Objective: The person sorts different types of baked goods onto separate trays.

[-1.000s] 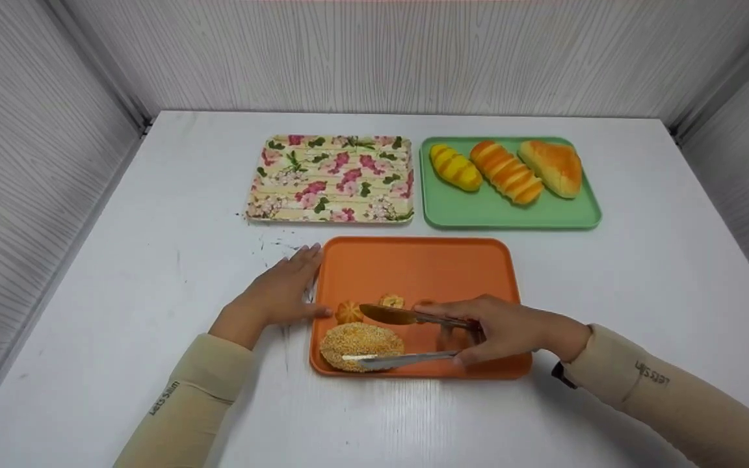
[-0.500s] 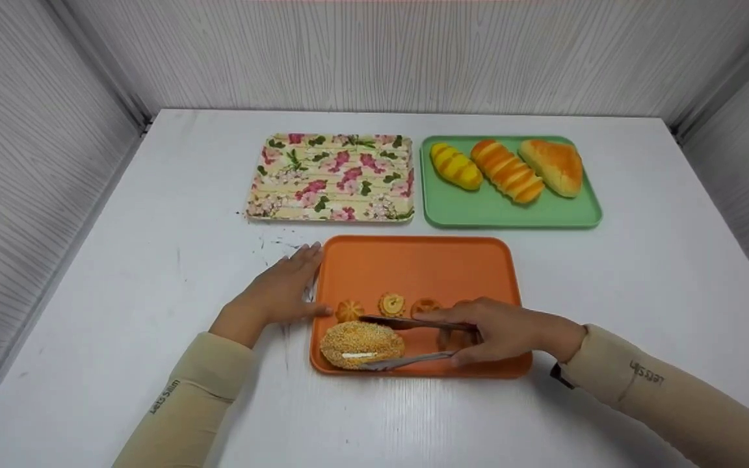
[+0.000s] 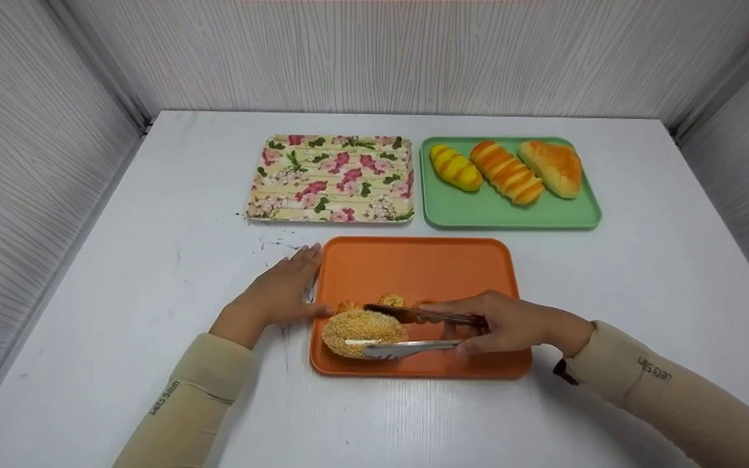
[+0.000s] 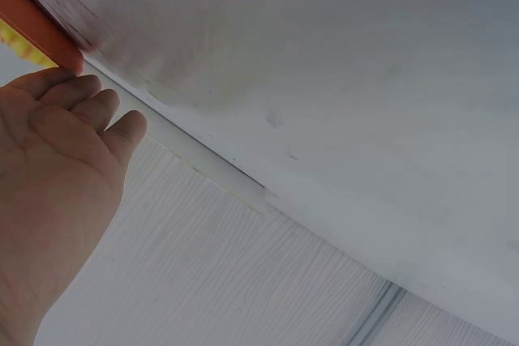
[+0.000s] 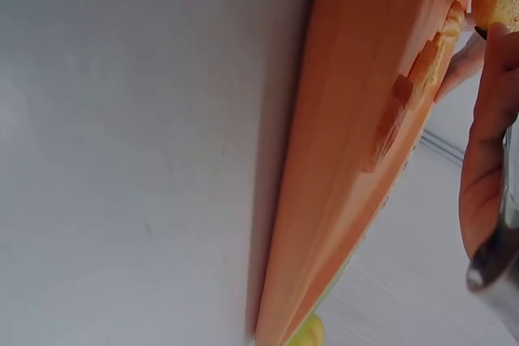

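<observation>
Head view — right hand (image 3: 511,325) grips tongs (image 3: 417,348) (around seeded bread (image 3: 356,327)).

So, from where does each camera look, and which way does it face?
Head: worn on the head, facing forward and down at the orange tray; left hand, right hand and sleeves show.
Left wrist: worn there, facing past the left hand to tabletop and wall; only that hand shows.
Right wrist: worn there, facing across the tray; part of the right hand shows, apparently the left beyond.
Head and right wrist share the sesame bread and tongs.
</observation>
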A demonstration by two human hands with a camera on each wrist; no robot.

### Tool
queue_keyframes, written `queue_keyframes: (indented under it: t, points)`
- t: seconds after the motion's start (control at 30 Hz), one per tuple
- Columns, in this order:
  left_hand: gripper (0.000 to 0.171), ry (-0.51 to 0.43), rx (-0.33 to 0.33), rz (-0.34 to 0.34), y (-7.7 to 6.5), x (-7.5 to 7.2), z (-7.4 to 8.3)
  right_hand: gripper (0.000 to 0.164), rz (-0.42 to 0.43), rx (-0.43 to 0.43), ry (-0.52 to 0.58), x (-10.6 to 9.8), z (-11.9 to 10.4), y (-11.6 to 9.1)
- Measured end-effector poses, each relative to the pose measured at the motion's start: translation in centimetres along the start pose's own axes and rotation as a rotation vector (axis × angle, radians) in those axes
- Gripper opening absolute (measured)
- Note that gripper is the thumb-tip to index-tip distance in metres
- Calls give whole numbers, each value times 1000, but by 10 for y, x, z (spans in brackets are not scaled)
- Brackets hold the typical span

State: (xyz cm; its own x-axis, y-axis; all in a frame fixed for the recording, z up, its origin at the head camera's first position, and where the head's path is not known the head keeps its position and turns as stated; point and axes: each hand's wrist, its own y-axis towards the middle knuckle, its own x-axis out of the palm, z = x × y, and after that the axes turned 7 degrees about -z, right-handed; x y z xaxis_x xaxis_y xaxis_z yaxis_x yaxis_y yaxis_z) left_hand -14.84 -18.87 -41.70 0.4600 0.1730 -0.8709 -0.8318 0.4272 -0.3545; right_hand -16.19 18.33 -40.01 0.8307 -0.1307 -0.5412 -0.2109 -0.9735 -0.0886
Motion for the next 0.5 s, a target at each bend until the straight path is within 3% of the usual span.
queue_keyframes:
  t: [0.23, 0.5]
  points:
    - [101, -2, -14, -4, 2, 0, -1, 66, 75, 15, 24, -11, 4, -7]
    - [103, -25, -23, -5, 2, 0, -1, 62, 186, 102, 26, -29, 11, -19]
